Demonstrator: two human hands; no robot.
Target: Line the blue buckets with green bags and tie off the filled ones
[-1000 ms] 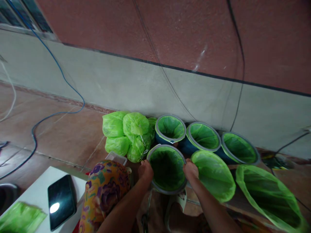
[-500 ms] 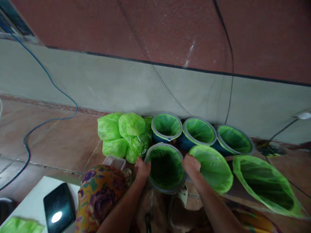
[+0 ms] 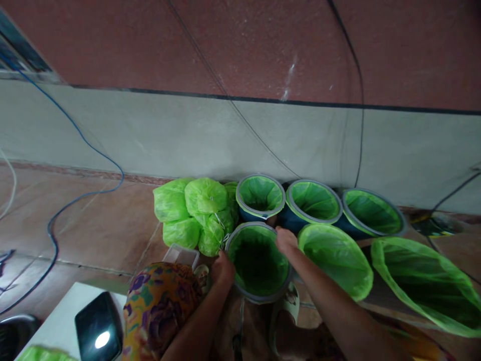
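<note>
In the middle stands a round trash bin [image 3: 259, 298] with a grey rim and a green plastic bag lining its dark inside. My left hand [image 3: 224, 269] is closed at the left side of its rim, the fingers partly hidden. At the upper right of the same rim, my right hand [image 3: 286, 241] is closed on the edge. Just right of it is a second bin opening lined with a pale green bag [image 3: 336, 258]. Farther right, another green bag [image 3: 424, 286] gapes wide.
Three blue lined bins [image 3: 261, 195] line the wall. Left of them sit several tied, puffed green bags [image 3: 205, 200] beside a clear plastic box [image 3: 182, 255]. A white table [image 3: 63, 311] holds a black tablet [image 3: 98, 328]. A blue cable [image 3: 84, 195] crosses the floor.
My right hand has slid from the right side of the rim to its upper right. My left hand stays at the left side, slightly lower. The view has shifted slightly.
</note>
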